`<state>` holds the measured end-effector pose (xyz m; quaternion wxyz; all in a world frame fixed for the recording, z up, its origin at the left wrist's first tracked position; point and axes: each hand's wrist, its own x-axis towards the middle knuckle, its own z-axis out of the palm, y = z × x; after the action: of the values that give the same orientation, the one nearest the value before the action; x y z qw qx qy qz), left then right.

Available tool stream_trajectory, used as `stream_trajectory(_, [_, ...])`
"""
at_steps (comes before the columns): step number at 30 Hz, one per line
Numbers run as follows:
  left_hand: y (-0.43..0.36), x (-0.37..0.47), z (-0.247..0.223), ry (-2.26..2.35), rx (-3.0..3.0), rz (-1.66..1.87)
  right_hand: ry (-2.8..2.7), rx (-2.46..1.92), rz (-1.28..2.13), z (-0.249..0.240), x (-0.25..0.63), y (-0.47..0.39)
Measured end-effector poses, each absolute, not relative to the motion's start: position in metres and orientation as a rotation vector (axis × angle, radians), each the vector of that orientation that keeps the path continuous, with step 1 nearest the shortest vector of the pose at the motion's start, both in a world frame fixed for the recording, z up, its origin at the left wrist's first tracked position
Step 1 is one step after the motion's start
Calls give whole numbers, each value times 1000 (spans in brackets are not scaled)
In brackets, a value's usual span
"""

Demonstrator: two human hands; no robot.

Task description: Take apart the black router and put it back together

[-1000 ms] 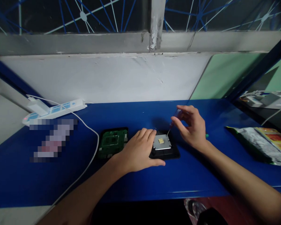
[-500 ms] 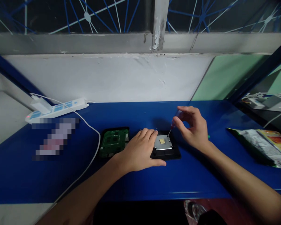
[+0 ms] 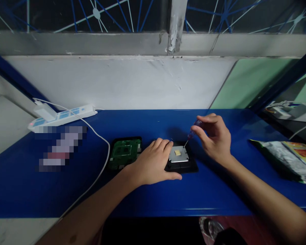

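My left hand [image 3: 154, 161] lies over the left part of a black plastic case half [image 3: 192, 165] and holds it down on the table, fingers across it and thumb along its front edge. A silver metal plate [image 3: 174, 158] with a small beige square pad [image 3: 177, 152] sits in this case. Between the thumb and fingers of my right hand [image 3: 215, 136] is a screwdriver with a translucent purple handle [image 3: 193, 132]. Its tip meets the plate's far right corner. Left of my left hand lies another black case half with a green circuit board [image 3: 124, 152], partly covered by the hand.
A white power strip [image 3: 66, 117] with a plugged-in charger [image 3: 45, 112] stands at the back left. Its white cable [image 3: 109, 149] curves past the circuit board. A blurred-out item [image 3: 62, 146] lies left, and a shiny snack packet [image 3: 288, 158] lies on the right of the blue table [image 3: 206, 200].
My right hand and the screwdriver handle have shifted slightly to the right and tilted over more, with the tip still at the plate's corner. My left hand stays on the case.
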<state>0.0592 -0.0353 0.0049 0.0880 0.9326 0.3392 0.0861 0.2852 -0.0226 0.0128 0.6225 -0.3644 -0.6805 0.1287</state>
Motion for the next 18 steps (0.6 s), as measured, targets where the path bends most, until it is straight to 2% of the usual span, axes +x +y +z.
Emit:
stream_trajectory(5, [-34,58,4,1005,2765,274,-1525,-945,300,14,282,-24])
stream_trajectory(11, [-34,58,6,996,2762,269,-1552,-954,482,16,283,-26])
stream_trajectory(18, [-34,59,7,1001,2768,276,-1602,-907,317,10,285,-24])
